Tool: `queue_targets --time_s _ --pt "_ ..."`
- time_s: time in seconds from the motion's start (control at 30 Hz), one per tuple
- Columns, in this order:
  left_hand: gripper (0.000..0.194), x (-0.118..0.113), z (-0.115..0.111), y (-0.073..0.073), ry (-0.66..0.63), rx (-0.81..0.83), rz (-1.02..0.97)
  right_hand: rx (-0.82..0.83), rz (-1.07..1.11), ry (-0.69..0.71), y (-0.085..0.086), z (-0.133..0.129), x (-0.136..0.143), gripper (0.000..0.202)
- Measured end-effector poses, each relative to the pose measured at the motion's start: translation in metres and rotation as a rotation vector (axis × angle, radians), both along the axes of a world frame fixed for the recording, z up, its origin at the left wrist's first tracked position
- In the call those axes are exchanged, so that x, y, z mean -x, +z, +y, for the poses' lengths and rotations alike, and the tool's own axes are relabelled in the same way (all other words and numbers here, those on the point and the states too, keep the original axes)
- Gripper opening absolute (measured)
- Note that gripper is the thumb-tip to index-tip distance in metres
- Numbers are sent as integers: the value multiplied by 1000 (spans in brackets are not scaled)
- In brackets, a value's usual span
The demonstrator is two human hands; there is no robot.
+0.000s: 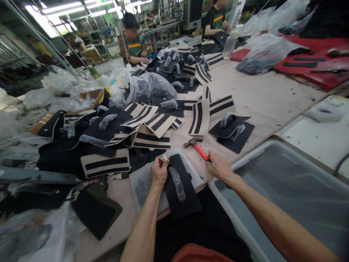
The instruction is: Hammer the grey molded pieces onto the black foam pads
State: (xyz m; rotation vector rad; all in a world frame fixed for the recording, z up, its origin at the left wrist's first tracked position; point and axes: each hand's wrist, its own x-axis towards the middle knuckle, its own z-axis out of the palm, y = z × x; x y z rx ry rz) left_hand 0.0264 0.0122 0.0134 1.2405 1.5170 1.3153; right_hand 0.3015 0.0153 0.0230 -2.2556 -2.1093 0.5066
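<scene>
My right hand (219, 166) is closed around the black grip end of a claw hammer (201, 150) with an orange-red handle. Its metal head points left, just above the table. My left hand (159, 171) pinches the upper left edge of a black panel (182, 189); something white, perhaps a finger wrap, shows at its fingertips. A plastic-wrapped handle (177, 183) runs along the panel's face. Beneath the panel is a pale, speckled board (147, 185), and the panel's lower end hangs past the table edge.
Striped beige panels (157, 138) and black panels with wrapped handles (109, 125) pile up ahead and left. Two black panels (237, 136) lie beyond the hammer. A clear plastic bin (286, 182) stands at right. Two co-workers (133, 43) are across the table (253, 94).
</scene>
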Motion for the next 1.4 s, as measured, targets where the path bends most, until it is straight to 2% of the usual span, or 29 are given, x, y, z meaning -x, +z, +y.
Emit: queue_targets --time_s 0.03,0.1,0.17,0.23,0.33,0.43,0.47,0.53,0.6,0.67,0.7,0.77,0.83,0.93,1.03,1.1,1.23,1.3,1.4 --pt "25 -1 0 -1 1 -4 5 2 56 -26 2 1 0 17" --pt "25 -3 0 -1 7 -13 14 71 308 -136 8 3 0 13" --pt "25 -7 0 -1 27 -20 34 223 645 -251 16 3 3 9" --pt "26 -11 0 -1 63 -21 73 396 914 -304 23 2 9 8" --pt "27 -14 -2 0 90 -38 138 499 1073 -320 36 -3 23 7" --pt "21 -11 -6 0 27 -78 203 459 1120 -350 55 -9 38 12" --pt "19 -10 -7 0 -2 -89 225 399 1108 -322 64 -11 41 17" --pt "18 -7 -8 -2 -56 -104 265 178 997 -162 83 -16 45 30" --pt "20 -6 -7 -3 -93 -119 289 -104 751 73 99 -20 46 37" --pt "21 -5 -6 -6 -112 -136 299 -291 464 272 109 -24 44 38" --pt "21 -4 -5 -7 -116 -143 299 -322 332 344 111 -26 43 38" --pt "19 -3 -5 -8 -122 -148 300 -282 125 449 114 -27 39 37" --pt "18 -3 -5 -9 -131 -140 300 -233 22 509 121 -24 35 34" --pt "18 -2 -6 -8 -129 -133 286 -357 121 481 140 -21 34 36" --pt "20 -3 -6 -6 -124 -130 279 -531 345 266 149 -26 39 39" --pt "20 -3 -6 -6 -120 -124 280 -438 358 217 140 -32 43 35" --pt "22 -3 -5 -6 -117 -94 287 -9 164 374 108 -35 37 27" --pt "23 -2 -6 -7 -122 -94 280 11 141 350 103 -30 29 29" --pt "21 -2 -6 -9 -125 -110 272 -67 180 271 112 -22 26 31"
